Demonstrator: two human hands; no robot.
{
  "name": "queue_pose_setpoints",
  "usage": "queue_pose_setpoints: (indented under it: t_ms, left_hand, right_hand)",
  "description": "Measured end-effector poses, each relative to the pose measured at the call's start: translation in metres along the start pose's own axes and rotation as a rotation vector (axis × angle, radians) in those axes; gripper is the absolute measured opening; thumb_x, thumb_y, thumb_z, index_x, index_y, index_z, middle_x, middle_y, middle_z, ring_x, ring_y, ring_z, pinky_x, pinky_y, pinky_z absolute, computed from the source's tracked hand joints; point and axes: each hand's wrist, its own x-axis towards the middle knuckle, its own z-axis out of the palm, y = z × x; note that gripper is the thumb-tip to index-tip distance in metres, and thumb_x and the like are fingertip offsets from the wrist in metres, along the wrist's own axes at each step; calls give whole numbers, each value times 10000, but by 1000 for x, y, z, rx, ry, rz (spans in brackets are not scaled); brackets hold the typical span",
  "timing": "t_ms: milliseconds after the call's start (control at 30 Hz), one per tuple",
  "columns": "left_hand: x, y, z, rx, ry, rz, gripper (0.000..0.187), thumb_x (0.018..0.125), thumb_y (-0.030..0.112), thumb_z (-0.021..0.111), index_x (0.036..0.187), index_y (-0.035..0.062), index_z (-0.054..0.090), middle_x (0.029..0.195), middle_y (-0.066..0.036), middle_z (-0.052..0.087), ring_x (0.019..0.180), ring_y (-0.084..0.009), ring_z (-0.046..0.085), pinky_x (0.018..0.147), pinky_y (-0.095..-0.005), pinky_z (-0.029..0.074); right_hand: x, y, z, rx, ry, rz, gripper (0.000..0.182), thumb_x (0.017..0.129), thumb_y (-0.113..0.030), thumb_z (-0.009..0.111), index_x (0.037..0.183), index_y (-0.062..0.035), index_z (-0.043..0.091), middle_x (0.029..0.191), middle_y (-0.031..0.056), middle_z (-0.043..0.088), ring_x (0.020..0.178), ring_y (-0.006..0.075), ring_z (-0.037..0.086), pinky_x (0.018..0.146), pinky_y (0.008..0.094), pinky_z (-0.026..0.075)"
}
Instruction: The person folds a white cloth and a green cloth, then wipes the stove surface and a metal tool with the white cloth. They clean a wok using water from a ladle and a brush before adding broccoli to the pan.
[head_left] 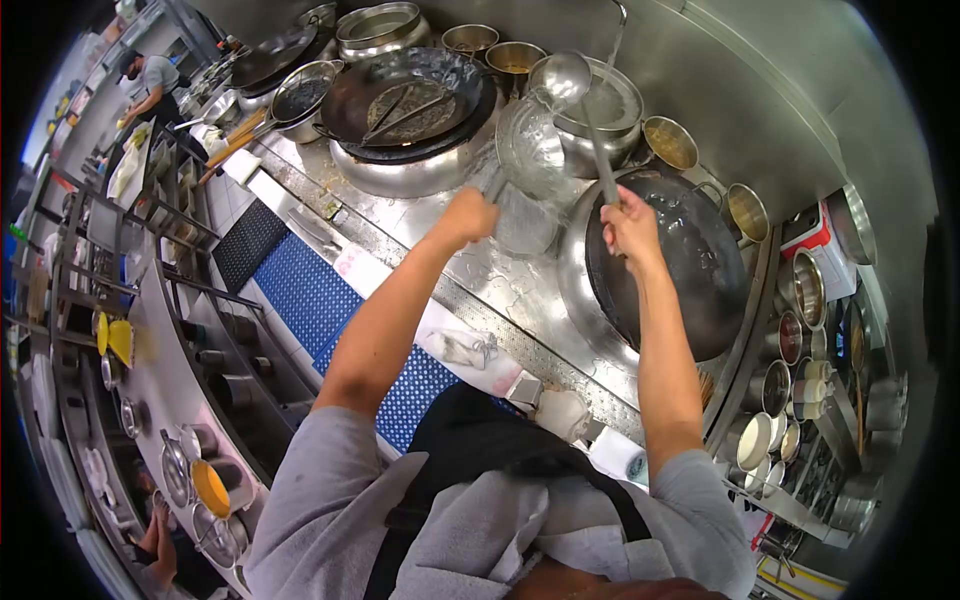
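Observation:
My right hand (628, 225) is closed around the long handle of a metal ladle (562, 78). The ladle's bowl is tilted over a round strainer (530, 148), which is wet and blurred by motion and water. My left hand (470, 217) grips the strainer's short visible handle. Clear liquid shows around the strainer and spreads over the steel stove top (420, 270). Just right of my right hand sits a dark wok (700, 270), wet inside. Behind the ladle stands a wide steel pot (605, 100) beneath a thin tap (620, 25).
A second wok (400, 100) with utensils in it sits on the left burner. Small pots (670, 143) line the back. Containers of seasoning (755, 440) stand at right. A white cloth (455, 350) lies along the front edge. A co-worker (155, 85) stands far left.

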Motion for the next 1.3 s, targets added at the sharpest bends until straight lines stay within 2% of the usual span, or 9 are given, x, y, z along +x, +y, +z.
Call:
queue_pose_setpoints:
  t_ms: [67,100,167,267,367,667,767,1167,1300]
  left_hand:
    - [-10,-36,19,423,353,272,335,854,135,630,1106,-83,612,810,-249,678,609,-340,670,644,-451,545]
    - [-23,-39,19,402,316,219,389,849,143,631,1159,-89,587,847,-271,678,636,-368,678,693,-458,546]
    - [-52,-40,15,356,249,116,505,840,157,634,1265,-100,537,921,-315,677,690,-422,693,790,-473,548]
    - [-77,-86,29,8,68,31,479,884,174,624,1290,-69,551,867,-181,674,594,-266,653,620,-406,547]
    - [-102,-120,50,-510,-223,-267,444,940,175,611,1333,-22,551,770,-35,582,529,-112,525,466,-283,453]
    - [-125,-135,80,-236,-173,-126,456,1008,285,588,1309,-57,586,819,-137,655,619,-177,611,552,-335,502]
    - [-132,-128,80,89,60,106,675,945,379,671,1373,-120,518,983,-272,658,959,-415,642,871,-451,518]
    - [-171,-78,78,286,400,322,597,855,158,737,1376,-38,523,1338,-322,452,1227,-477,436,1054,-531,381]
    - [-172,-83,81,219,460,422,541,837,128,739,1327,-18,563,1280,-270,525,1211,-444,473,1056,-518,382]
  right_hand:
    - [26,8,-9,-364,184,-114,552,906,-87,636,1426,41,503,799,81,647,483,155,572,445,323,474]
    - [86,68,-42,-924,385,-707,570,885,-94,644,1422,44,511,829,117,675,552,181,623,485,346,495]
    - [102,60,-42,-1083,501,-656,518,858,-89,660,1350,39,565,868,166,683,646,177,659,525,345,505]
    - [93,0,-34,-487,136,72,291,875,-75,650,1139,43,619,881,173,663,663,165,635,520,323,483]
    - [107,12,-59,452,-28,233,82,899,-41,626,933,13,575,810,132,620,596,147,567,481,295,430]
    - [-41,-19,-108,886,-133,148,95,947,-92,594,949,-18,534,881,93,583,562,73,467,423,236,388]
    - [-121,-27,-126,909,-88,169,81,974,-108,575,960,-35,544,899,88,578,548,63,463,399,216,403]
    - [-242,33,-152,-395,278,164,592,913,-2,570,1474,64,395,723,20,537,456,86,466,381,253,373]
    - [-163,23,-131,-281,303,-6,609,916,-26,589,1488,58,399,711,22,542,461,90,480,387,256,359]
